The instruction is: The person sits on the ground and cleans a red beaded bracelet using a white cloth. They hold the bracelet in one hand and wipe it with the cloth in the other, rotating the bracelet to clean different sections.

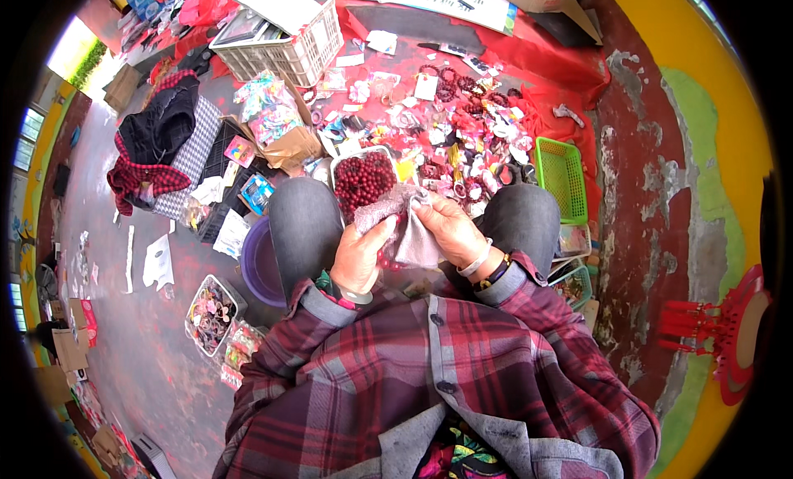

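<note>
- Peeling dark-red, green and yellow wall (pixel 652 190) rises to your right, and a red covering (pixel 570 62) spreads beneath jumbled trinkets ahead of you.
- Your left hand (pixel 359 256), with a pale bracelet at the wrist, is closed on the left side of a greyish-pink piece of soft-looking cloth (pixel 417 246); thumb and fingers pinch it.
- Your right hand (pixel 450 227) grips the same cloth at its upper right, fingers bunching the fabric so that a loose fold hangs below.
- Expect the cloth to be light, limp and hard to damage; it should crease wherever you squeeze and give little slip. Opposite edges look the best places to take hold, leaving the middle slack.
- It lies directly between your two hands, touching both, over the gap between your knees. Some red shows just under it, but you cannot tell from here what that is.
- Just beyond your left hand, glossy dark-red round beads (pixel 363 177) fill a white rectangular tray (pixel 334 175). They would probably feel smooth and roll easily, so scooping should suit them better than pinching.
</note>
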A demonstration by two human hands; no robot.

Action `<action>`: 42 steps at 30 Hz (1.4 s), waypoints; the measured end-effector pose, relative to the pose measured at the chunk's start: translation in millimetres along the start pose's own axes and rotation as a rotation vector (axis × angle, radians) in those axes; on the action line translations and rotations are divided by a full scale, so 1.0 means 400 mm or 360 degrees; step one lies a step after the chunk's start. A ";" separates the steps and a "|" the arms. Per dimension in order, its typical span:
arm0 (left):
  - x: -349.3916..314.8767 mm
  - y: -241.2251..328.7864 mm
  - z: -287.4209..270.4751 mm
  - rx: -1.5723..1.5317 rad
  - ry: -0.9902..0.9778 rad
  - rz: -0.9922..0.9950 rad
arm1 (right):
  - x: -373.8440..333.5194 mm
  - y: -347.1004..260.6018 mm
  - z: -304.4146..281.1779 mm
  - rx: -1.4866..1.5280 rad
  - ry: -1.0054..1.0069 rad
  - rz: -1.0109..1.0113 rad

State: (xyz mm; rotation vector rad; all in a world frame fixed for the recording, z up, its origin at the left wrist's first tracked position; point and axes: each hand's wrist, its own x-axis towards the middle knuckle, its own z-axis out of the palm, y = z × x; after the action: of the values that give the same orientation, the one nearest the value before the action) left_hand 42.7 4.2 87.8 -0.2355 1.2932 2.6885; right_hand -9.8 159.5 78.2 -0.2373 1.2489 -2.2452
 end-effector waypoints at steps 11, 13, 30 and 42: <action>0.016 -0.015 0.006 0.0476 -0.0182 0.0331 | -0.003 -0.018 0.023 -0.0038 -0.0017 0.0030; 0.015 -0.023 -0.004 0.0477 -0.0196 0.0326 | -0.003 -0.013 0.020 -0.0198 0.0029 -0.0040; 0.011 -0.006 0.014 -0.0251 -0.0061 -0.0011 | 0.003 0.031 0.010 -0.0292 0.0147 -0.0445; 0.010 -0.015 0.018 -0.0324 -0.0089 -0.0137 | -0.009 0.000 0.012 -0.0208 0.0511 -0.0080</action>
State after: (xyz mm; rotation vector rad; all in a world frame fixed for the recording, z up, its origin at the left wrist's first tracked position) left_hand 39.3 13.7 86.7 -0.2311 0.9711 2.7313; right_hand -4.8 157.8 81.4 0.0479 1.5735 -2.3108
